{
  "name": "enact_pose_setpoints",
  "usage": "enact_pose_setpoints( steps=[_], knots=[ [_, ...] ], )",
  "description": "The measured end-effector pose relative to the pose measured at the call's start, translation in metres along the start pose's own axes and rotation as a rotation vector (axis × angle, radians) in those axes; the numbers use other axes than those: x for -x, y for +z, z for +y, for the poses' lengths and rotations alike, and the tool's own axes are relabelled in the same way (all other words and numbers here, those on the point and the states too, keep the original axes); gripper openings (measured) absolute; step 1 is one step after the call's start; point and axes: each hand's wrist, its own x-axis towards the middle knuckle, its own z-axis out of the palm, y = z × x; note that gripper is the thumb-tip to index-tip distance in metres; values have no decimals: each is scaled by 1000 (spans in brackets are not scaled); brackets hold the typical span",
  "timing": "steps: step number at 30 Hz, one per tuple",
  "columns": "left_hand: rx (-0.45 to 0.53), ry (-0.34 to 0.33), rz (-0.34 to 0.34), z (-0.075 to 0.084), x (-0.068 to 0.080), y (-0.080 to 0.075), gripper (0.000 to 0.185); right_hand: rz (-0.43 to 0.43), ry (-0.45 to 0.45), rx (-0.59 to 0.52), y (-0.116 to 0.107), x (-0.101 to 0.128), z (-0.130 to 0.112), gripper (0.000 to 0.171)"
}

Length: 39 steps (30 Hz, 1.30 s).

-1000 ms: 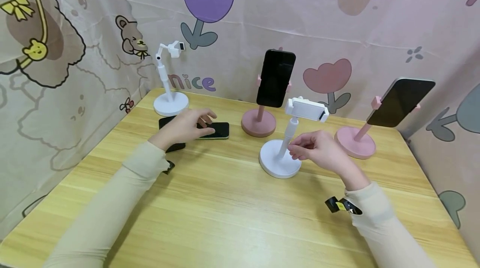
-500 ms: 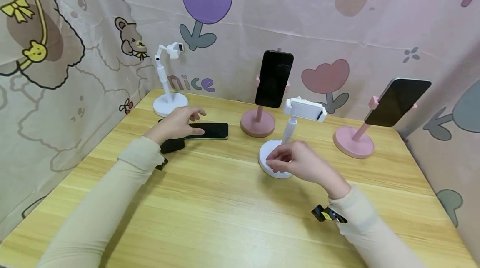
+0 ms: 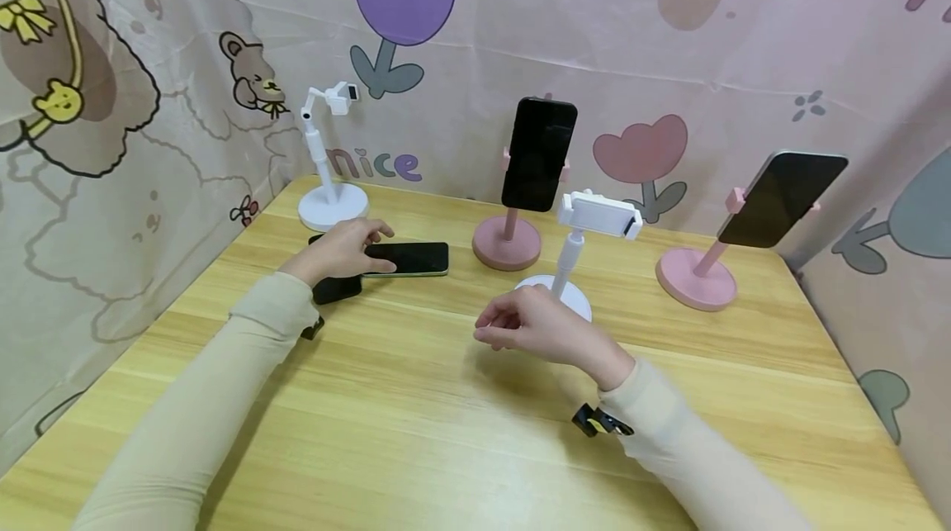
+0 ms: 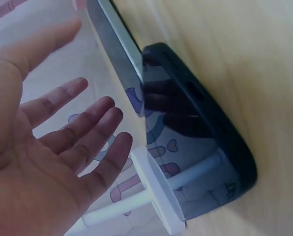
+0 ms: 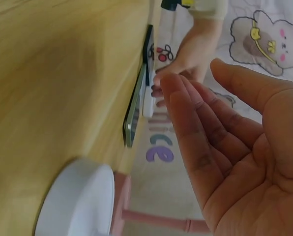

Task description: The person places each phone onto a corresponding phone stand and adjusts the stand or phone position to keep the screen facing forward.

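The left hand (image 3: 338, 250) rests flat-fingered on the phone (image 3: 409, 258) lying far left on the tabletop (image 3: 446, 432), and should get its fingertips under an edge, while the right hand (image 3: 531, 329) hovers relaxed, holding nothing, before the white stand (image 3: 587, 221)

Both arms wear long, snug sleeves of pale beige cloth. The left sleeve (image 3: 215, 399) and the right sleeve (image 3: 691, 465) each end at the wrist. A small black clip with a yellow mark (image 3: 600, 422) sits at the right cuff.

The right hand (image 3: 531, 324) hides part of the near white stand's base (image 3: 572, 293); the left hand (image 3: 338, 248) covers most of a black phone (image 3: 336, 289); both forearms run off the bottom edge.
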Motion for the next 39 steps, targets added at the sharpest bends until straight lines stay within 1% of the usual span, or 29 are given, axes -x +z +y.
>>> enact_pose_setpoints(
  steps=[3, 8, 11, 18, 22, 27, 31, 35, 39],
  knots=[
    [-4, -1, -14, -2, -2, 2, 70, -8, -1, 9, 8, -12, -3, 15],
    [-20, -1, -44, -6, -6, 4, 72, -36, 22, 62, 22, -34, -4, 33],
    [-31, -10, -50, -6, -6, 5, 71, -52, 58, 80, 28, -46, -3, 41],
    [-54, -27, -49, -5, -9, 5, 68, -59, 143, 85, 31, -64, 0, 47],
    [-67, -14, -54, -6, -12, 6, 65, -81, 189, 36, 27, -72, 2, 51],
    [-78, 6, -43, -5, -14, 6, 61, -63, 235, -14, 21, -78, 5, 53],
    [-95, 9, -35, -5, -13, 7, 58, -74, 247, 11, 22, -80, 7, 53],
    [-77, -8, -47, -5, -11, 10, 56, -85, 257, 39, 26, -80, 10, 51],
    [-62, -10, -55, -3, -9, 13, 53, -84, 264, 38, 27, -80, 10, 50]
  ],
)
